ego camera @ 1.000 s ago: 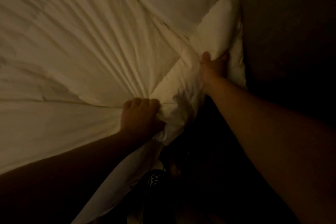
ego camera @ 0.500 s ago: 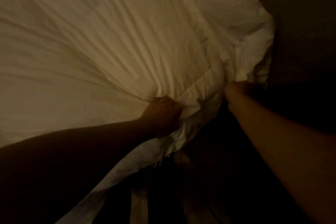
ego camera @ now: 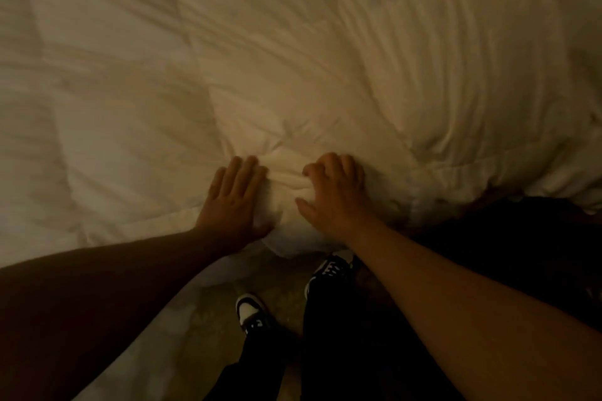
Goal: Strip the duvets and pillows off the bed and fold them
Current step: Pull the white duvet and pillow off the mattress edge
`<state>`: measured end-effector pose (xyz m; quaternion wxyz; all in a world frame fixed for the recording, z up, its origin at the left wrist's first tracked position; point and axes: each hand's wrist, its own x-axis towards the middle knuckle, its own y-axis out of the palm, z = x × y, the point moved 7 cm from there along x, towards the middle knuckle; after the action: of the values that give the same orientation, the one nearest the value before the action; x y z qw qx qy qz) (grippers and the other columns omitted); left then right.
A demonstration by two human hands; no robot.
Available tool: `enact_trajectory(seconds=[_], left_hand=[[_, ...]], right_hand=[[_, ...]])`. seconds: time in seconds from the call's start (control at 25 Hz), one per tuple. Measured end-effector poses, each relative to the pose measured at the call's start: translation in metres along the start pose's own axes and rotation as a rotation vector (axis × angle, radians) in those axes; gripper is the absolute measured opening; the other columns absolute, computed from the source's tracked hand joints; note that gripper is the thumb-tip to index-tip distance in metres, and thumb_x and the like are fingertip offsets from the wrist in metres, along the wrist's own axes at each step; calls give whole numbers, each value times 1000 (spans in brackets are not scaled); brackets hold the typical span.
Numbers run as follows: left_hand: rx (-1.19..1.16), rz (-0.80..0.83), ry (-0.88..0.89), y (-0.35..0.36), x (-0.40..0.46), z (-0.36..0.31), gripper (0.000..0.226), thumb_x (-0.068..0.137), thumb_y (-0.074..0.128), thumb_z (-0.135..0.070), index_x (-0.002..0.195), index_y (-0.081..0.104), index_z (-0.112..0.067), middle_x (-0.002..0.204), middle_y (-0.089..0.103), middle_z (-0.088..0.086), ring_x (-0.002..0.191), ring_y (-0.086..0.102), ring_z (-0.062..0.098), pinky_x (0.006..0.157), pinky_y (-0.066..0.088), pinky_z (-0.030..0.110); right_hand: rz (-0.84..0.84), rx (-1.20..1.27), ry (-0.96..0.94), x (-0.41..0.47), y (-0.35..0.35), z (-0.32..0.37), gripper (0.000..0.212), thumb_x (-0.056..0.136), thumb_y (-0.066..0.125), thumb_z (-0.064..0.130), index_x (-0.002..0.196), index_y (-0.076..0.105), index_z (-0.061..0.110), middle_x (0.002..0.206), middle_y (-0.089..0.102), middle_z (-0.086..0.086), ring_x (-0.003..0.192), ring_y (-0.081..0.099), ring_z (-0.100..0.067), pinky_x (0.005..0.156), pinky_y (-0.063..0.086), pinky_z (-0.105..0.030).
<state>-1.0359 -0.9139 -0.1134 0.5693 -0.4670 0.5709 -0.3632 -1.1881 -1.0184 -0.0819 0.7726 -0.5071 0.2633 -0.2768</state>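
A cream-white duvet [ego camera: 293, 58] covers nearly the whole upper view, creased and bunched toward its near edge. My left hand [ego camera: 233, 202] lies flat on that edge, fingers straight and together, pressing the fabric down. A small bunched fold [ego camera: 286, 179] sits between my hands. My right hand [ego camera: 335, 195] rests on the fold's right side with fingers curled into the cloth. No pillow is visible. The room is dim.
Below the duvet's edge is the floor [ego camera: 208, 335] with my two dark shoes [ego camera: 252, 312] and dark trouser legs [ego camera: 345, 335]. A dark area [ego camera: 521, 254] lies at the right under the overhanging duvet edge. More white fabric hangs at lower left.
Both hands gripped the duvet's edge apart from each other before. Now they sit close together on the bunched edge, the left one opened flat. The view has shifted over the duvet.
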Motion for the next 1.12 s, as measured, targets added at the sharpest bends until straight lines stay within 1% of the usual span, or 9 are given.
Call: enact_trajectory(seconds=[0.08,0.2,0.28,0.4,0.52,0.6,0.8,0.96,1.12], left_hand=[[67,71,-187,22,-47,56,119,67,65,-68,154,5,-13,161,-2,15,148,-3,38,119,3,52],[16,126,-391,53,-91,122,125,65,68,-65,153,0,-9,160,-8,19,147,-9,39,119,1,52],[12,85,-278,74,-103,136,102,77,66,-49,152,12,-5,159,8,24,146,4,44,116,13,58],[-36,48,-169,91,-121,126,63,93,42,-22,150,22,-4,158,18,22,144,13,48,111,22,63],[-105,241,-180,104,-160,108,64,100,36,-31,154,6,-12,162,-4,10,148,-7,36,117,6,55],[-178,332,-175,93,-199,106,69,99,36,-46,154,8,-16,163,-1,6,149,-4,30,118,8,52],[-391,132,-425,13,-271,133,62,94,39,-56,146,33,-23,150,39,4,136,37,27,106,35,45],[-410,54,-620,-17,-318,169,57,93,38,-59,139,41,-25,141,49,5,127,46,26,100,41,45],[-396,-14,-727,-37,-371,193,58,95,41,-54,141,40,-20,144,46,6,131,42,26,104,38,43]], right_hand=[[152,-109,-136,-2,35,52,60,67,69,55,114,50,22,113,45,-6,101,42,-31,86,33,-44],[252,-276,-120,0,83,86,55,70,69,46,113,49,18,112,49,-8,100,47,-32,83,35,-45],[319,-305,-89,-1,108,105,38,82,62,38,111,51,16,110,56,-9,99,55,-32,85,40,-43],[463,-226,40,-17,129,121,39,90,55,41,118,50,15,115,58,-10,103,59,-34,85,43,-39],[463,-268,143,-46,116,125,30,90,58,28,115,47,15,115,57,-11,101,58,-32,81,44,-38],[560,-294,209,-64,101,139,33,87,58,25,116,47,15,118,55,-10,104,56,-30,85,46,-39],[444,-162,144,-66,38,234,46,90,46,35,132,48,17,132,51,-10,119,48,-30,107,35,-42],[340,-124,-74,-55,15,317,53,92,49,37,140,40,15,143,42,-9,132,35,-29,113,27,-43],[443,-190,-246,-55,40,370,67,91,47,38,149,25,13,156,26,-10,144,19,-30,119,14,-46]])
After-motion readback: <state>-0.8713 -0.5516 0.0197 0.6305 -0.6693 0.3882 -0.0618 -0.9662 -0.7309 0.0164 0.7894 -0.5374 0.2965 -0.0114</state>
